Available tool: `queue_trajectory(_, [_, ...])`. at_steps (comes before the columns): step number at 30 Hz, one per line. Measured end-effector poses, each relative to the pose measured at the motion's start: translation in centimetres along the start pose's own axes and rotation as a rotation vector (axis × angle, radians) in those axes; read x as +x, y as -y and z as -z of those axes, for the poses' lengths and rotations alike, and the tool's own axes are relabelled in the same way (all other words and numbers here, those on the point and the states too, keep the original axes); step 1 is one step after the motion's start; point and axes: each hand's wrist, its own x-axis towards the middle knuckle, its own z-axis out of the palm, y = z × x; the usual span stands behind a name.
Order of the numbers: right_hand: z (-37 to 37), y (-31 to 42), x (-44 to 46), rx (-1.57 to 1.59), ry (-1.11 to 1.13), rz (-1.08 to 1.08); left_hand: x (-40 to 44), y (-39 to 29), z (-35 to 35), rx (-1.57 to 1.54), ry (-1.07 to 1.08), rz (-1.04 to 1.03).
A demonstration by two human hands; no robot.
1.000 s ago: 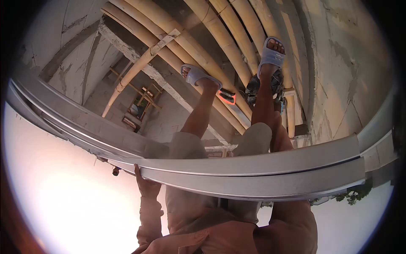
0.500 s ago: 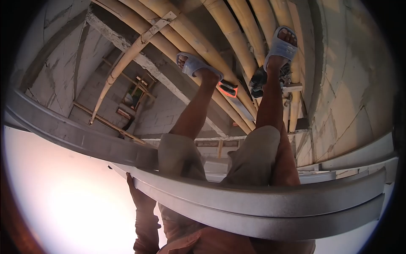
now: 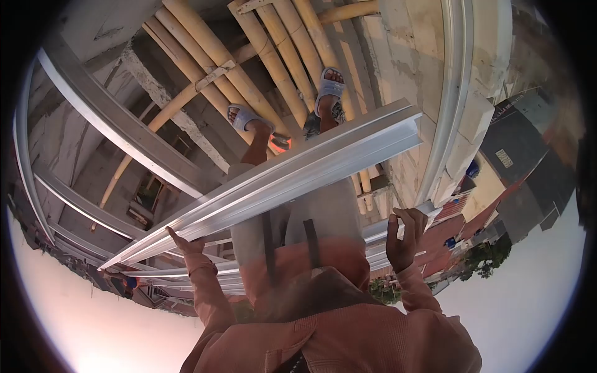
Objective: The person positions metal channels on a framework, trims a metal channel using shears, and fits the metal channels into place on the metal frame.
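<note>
A long silvery steel channel (image 3: 298, 168) runs slantwise in front of my legs, from the far left up to the right. My left hand (image 3: 188, 247) grips its lower edge left of my thighs, with some fingers hidden. My right hand (image 3: 407, 239) is raised beyond my right thigh, below the channel's right end and apart from it. Its fingers are loosely curled and spread, with nothing in them. By my feet lies an orange-and-black saw handle (image 3: 281, 144), mostly hidden behind the channel.
My sandalled feet stand on bamboo poles (image 3: 273, 56) with gaps between them, above a deep room. Block walls (image 3: 398, 68) rise around. More steel channels (image 3: 124, 130) span the left. Roofs (image 3: 516, 155) lie beyond the right wall.
The steel channel has swung from lying low across my lap to a slant, its right end now higher. My right hand has come into view. My view has shifted, showing roofs on the right.
</note>
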Motion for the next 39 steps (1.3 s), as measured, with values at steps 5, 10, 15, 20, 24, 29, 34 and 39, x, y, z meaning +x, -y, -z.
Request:
queue_trajectory(5, [-2.0, 10.2, 8.6, -0.147, 0.171, 0.522, 6.6, -3.5, 3.5, 0.176, 0.078, 0.001])
queue_trajectory(10, [-11.1, 10.4, 9.6, -0.364, 0.235, 0.792, 4.5, -3.5, 3.0, 0.210, -0.111, -0.075])
queue_trajectory(15, [-11.5, 10.8, 8.9, -0.377, 0.113, 0.849, -1.1, -4.3, 5.4, -0.073, 0.072, -0.237])
queue_trajectory(20, [-6.7, 11.1, 9.2, -0.197, 0.044, 0.936, -18.0, -5.2, 7.1, -0.337, 0.124, -0.618])
queue_trajectory(24, [-1.1, 11.7, 10.7, -0.071, 0.079, 0.944, -30.8, -6.6, 5.1, -0.657, 0.365, -0.901])
queue_trajectory(29, [5.7, 13.8, 11.4, 0.154, 0.021, 0.958, -44.0, -10.0, -0.4, -0.734, 0.572, -1.289])
queue_trajectory(34, [12.9, 21.1, 10.7, 0.455, -0.272, 0.930, -54.5, -11.5, -8.1, -0.505, 0.995, -1.601])
queue_trajectory(39, [21.7, 23.5, 11.9, 0.642, -0.536, 0.842, -64.0, -11.5, -18.8, -0.334, 1.675, -1.969])
